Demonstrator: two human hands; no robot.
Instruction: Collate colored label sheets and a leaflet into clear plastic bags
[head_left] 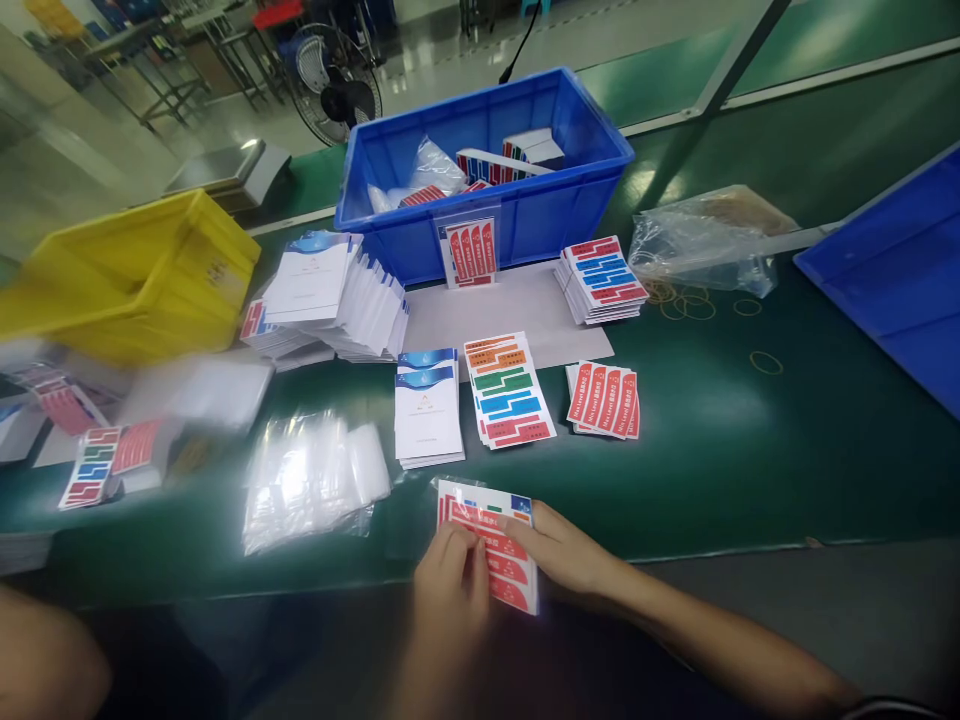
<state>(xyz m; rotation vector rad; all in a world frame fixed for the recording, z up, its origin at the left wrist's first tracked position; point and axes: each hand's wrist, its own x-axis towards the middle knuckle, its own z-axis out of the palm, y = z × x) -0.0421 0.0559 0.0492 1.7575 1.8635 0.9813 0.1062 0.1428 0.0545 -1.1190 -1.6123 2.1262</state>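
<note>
Nearest the camera, at the near edge of the green table point(712, 470), both hands hold one small bundle of sticker sheets point(491, 545) whose top sheet is red with white print. The left hand point(450, 580) pinches the bundle's left side, fingers on top, and the right hand point(559, 550) grips its right edge, fingers curled around it. Just beyond lie a stack of white cards point(427, 410), a stack of multicoloured sheets point(510, 390) and a small red stack point(604, 400), side by side. A heap of clear sleeves point(311, 480) sits to the left, blurred. Farther back stand a blue crate point(525, 215) and a yellow crate point(127, 280).
</note>
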